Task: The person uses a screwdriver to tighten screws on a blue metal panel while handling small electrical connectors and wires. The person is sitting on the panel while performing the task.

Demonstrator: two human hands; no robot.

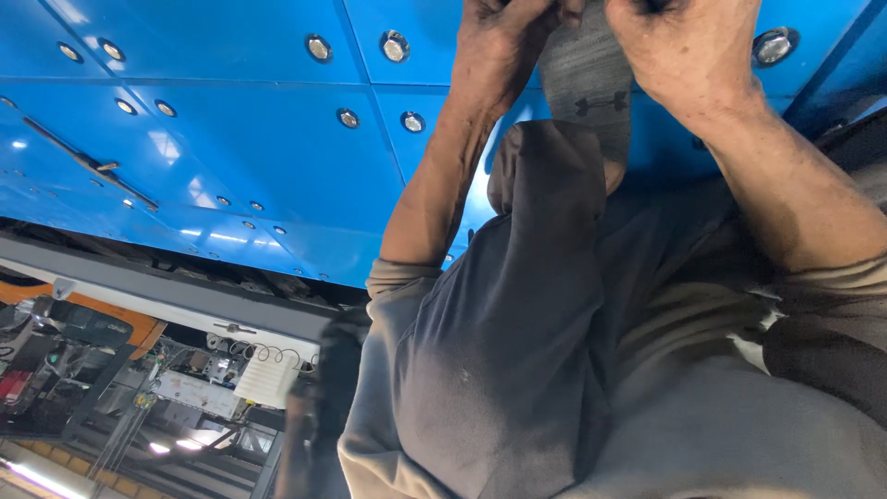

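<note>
A broad blue metal panel (231,139), glossy and studded with round silver bolts (395,45), fills the upper half of the view from nine o'clock round to two o'clock, with a thin dark bar (88,163) lying slantwise across it at ten o'clock. Below it, from eight to six o'clock, runs a grey beam (166,294) with tangled wiring and machine parts (222,370) beneath. The person's bent leg in dark grey trousers (517,351) rises through the middle toward twelve o'clock, ending in a grey sock (584,83) with a small dark mark, its long axis running from six up to twelve o'clock. Both hands meet at the sock's top edge: the left hand (504,46) at eleven o'clock, the right hand (688,46) at one o'clock, each about equally near, one on either side. The fingers of both hands are curled together and appear pinched on the sock's fabric, though the fingertips run off the upper frame edge, so the exact grip is partly hidden. Rolled beige sleeves (397,277) sit at each elbow.
</note>
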